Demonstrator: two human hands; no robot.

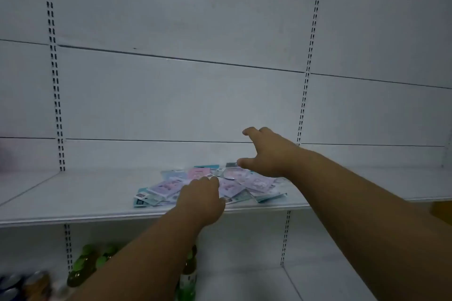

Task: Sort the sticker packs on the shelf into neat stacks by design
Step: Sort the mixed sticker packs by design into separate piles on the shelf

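Now | sticker packs (208, 184) jumbled on shelf (73, 200) | left hand (201, 199) touching, right hand (269, 154) spread above

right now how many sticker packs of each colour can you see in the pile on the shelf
The packs overlap and the hands cover some, so these are visible minimums.
purple sticker packs: 4
pink sticker packs: 1
teal or light blue sticker packs: 4
Total: at least 9, all in one loose pile on the shelf, none stacked yet.
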